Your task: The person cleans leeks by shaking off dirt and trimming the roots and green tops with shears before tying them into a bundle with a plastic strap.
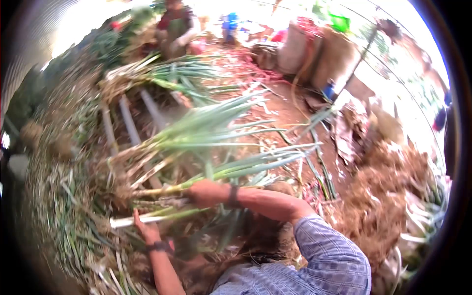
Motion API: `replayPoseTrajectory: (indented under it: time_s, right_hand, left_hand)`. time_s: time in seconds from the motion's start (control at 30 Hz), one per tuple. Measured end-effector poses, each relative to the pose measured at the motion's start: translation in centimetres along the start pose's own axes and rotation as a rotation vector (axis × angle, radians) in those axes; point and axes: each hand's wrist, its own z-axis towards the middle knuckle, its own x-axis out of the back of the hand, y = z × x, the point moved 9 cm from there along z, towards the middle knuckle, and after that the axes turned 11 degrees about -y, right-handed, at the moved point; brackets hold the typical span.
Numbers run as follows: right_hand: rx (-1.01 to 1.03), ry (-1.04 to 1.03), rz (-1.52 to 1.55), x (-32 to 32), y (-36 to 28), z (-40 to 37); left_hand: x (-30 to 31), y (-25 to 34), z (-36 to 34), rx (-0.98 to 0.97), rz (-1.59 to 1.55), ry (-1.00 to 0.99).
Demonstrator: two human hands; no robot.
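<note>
Head view. The likeliest fault was slippage: the leek bunch [196,135] ran long and leaf-heavy away from the grip, so its fanned leaves could have dragged it down onto the wooden slats [129,123]. The motion blur suggested quick handling, which could also have snapped a stalk.

The right hand [205,192] reached in from the checked sleeve [330,255] with the forearm near level. Its fingers were closed round the green stalks at the base of the bunch. The left hand [145,230] rose from below, wrist banded, with its thumb over the white stalk [123,222] and its fingers curled beneath. That stalk lay just under the bunch. A root heap [388,196] lay well apart to the right.
</note>
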Motion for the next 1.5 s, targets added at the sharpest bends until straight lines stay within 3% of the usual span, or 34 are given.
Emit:
replayPoseTrajectory:
  time_s: [0.07, 0.1, 0.13, 0.2, 0.23, 0.27, 0.4, 0.43, 0.47, 0.57, 0.6, 0.73, 0.8, 0.87, 0.93, 1.13, 1.37, 1.5]
  right_hand:
    - [0.008, 0.051, 0.057, 0.5, 1.4, -1.0]
    - [0.022, 0.071, 0.079, 0.6, 1.8, -1.3]
    - [0.005, 0.086, 0.056, 0.9, 2.4, -1.6]
    - [-0.029, 0.109, -0.003, 1.1, 3.4, -1.8]
    - [-0.057, 0.126, -0.008, 1.0, 4.2, -1.6]
    - [-0.111, 0.097, -0.018, 0.6, 5.5, -1.2]
    - [-0.116, 0.178, -0.01, 2.2, 7.1, -2.2]
    - [-0.237, 0.054, -0.017, 1.7, 8.2, -1.2]
    - [-0.268, 0.1, -0.026, 1.7, 8.9, -0.7]
    - [-0.173, 0.246, 0.008, 3.5, 7.8, -0.9]
    - [-0.222, 0.165, -0.025, 3.3, 7.9, -0.8]
    - [-0.262, -0.017, -0.068, 0.2, 9.8, 0.1]
    - [-0.228, -0.01, -0.066, -0.1, 10.1, 0.2]
    - [-0.195, -0.029, -0.044, 0.1, 9.8, 0.1]
    - [-0.167, -0.095, -0.116, -0.5, 9.8, 0.1]
    - [-0.273, -0.131, -0.128, 1.0, 8.6, -2.1]
    - [-0.285, -0.102, -0.133, 0.6, 8.6, -3.0]
    - [-0.291, -0.125, -0.12, 0.8, 8.1, -3.0]
  left_hand:
    - [-4.2, -3.4, -3.5, 0.21, -0.022, 0.079]
    - [-4.1, -6.0, -3.9, 0.308, -0.066, 0.009]
    - [-4.1, -7.0, -4.3, 0.231, 0.093, 0.115]
    - [-2.7, -9.5, -3.3, 0.226, -0.008, -0.009]
    - [-8.4, -7.0, -5.8, 0.231, -0.008, 0.125]
    - [-7.0, -5.5, -4.4, 0.122, 0.076, 0.13]
    - [-18.9, 10.3, -7.2, -0.275, 0.252, -0.207]
    - [-21.2, 14.3, -9.0, -0.392, 0.315, -0.239]
    - [-23.3, 17.7, -10.6, -0.507, 0.38, -0.277]
    - [-23.2, 25.4, -13.5, -0.722, 0.343, -0.198]
    - [-22.6, 27.5, -13.9, -0.74, 0.29, -0.233]
    - [-18.2, 33.1, -13.4, -0.638, 0.194, -0.298]
    - [-14.7, 34.1, -12.9, -0.585, 0.249, -0.189]
    - [-12.4, 33.2, -13.1, -0.534, 0.363, 0.006]
    - [-10.5, 30.0, -12.7, -0.43, 0.333, 0.071]
    - [-7.6, 17.1, -8.1, -0.136, 0.285, 0.046]
    - [-10.4, 7.5, -2.3, 0.166, 0.262, 0.073]
    - [-5.5, 2.2, 1.2, 0.272, 0.267, 0.153]
